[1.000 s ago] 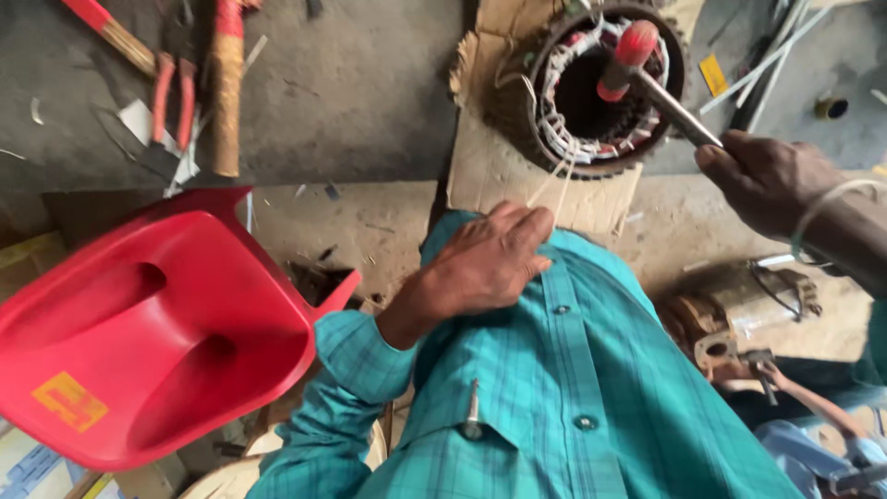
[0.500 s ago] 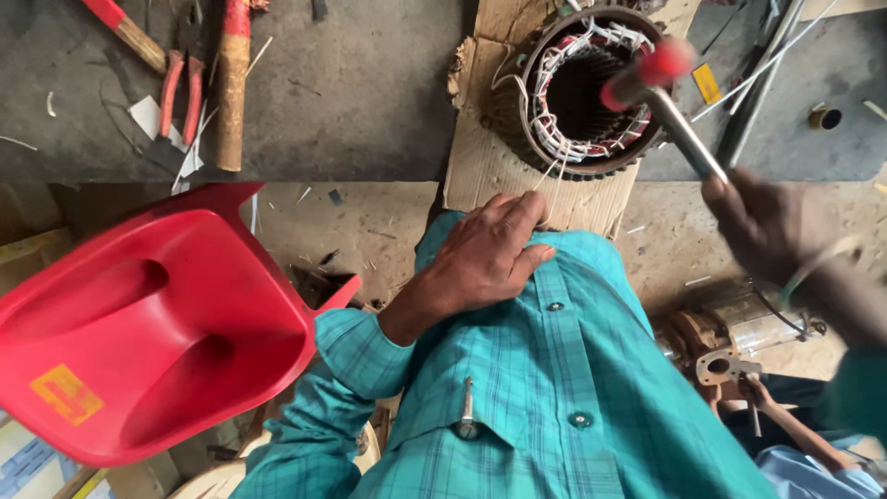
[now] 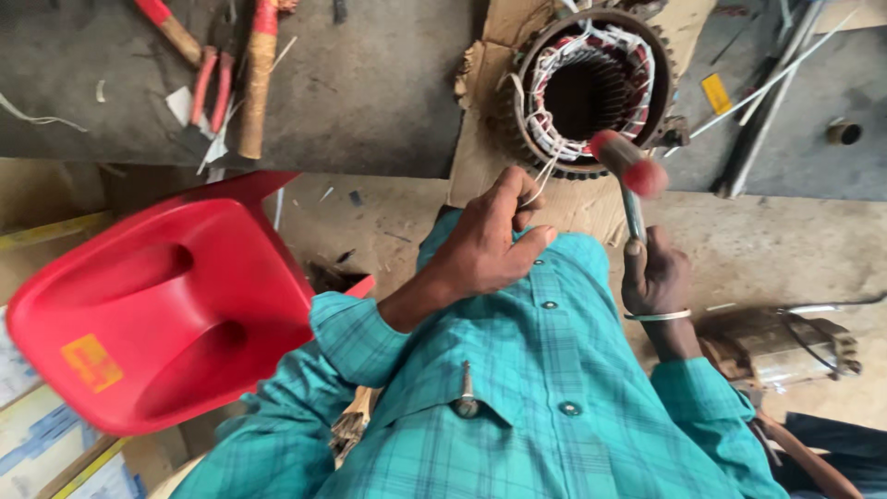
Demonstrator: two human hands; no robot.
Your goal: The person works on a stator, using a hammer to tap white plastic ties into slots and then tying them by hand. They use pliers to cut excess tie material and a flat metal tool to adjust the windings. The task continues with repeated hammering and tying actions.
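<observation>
Swung down from over the stator [image 3: 591,88], the mallet [image 3: 631,164] sits gripped in the right hand [image 3: 654,277], while the left hand [image 3: 488,242] pinches white wires [image 3: 539,176].

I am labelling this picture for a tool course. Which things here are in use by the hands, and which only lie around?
In use:
right hand holding the red-headed hammer
left hand at the white wires
wound motor stator on cardboard

Lying about:
red plastic chair
red-handled pliers
wooden handle
metal rods
old motor
</observation>
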